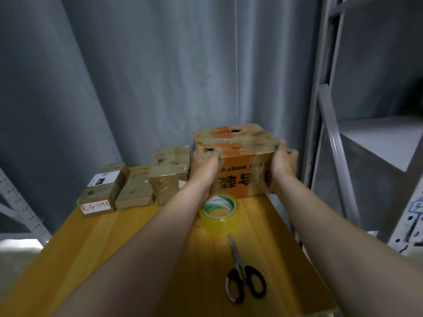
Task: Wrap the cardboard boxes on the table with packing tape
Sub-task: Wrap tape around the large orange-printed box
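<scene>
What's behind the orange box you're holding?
Only the grey curtain shows above the orange box, held by the left hand and right hand. The table stretch directly behind it is covered.

Orange box (240,161): cardboard under glossy, wrinkled tape. Tape roll (219,212): clear yellowish plastic, shiny. Table (114,243): smooth wood. Scissors (243,273): metal blades, black plastic handles. Curtain (137,76): matt grey cloth.

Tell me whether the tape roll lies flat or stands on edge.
Lying flat: the tape roll rests on the table, core opening facing up.
</scene>
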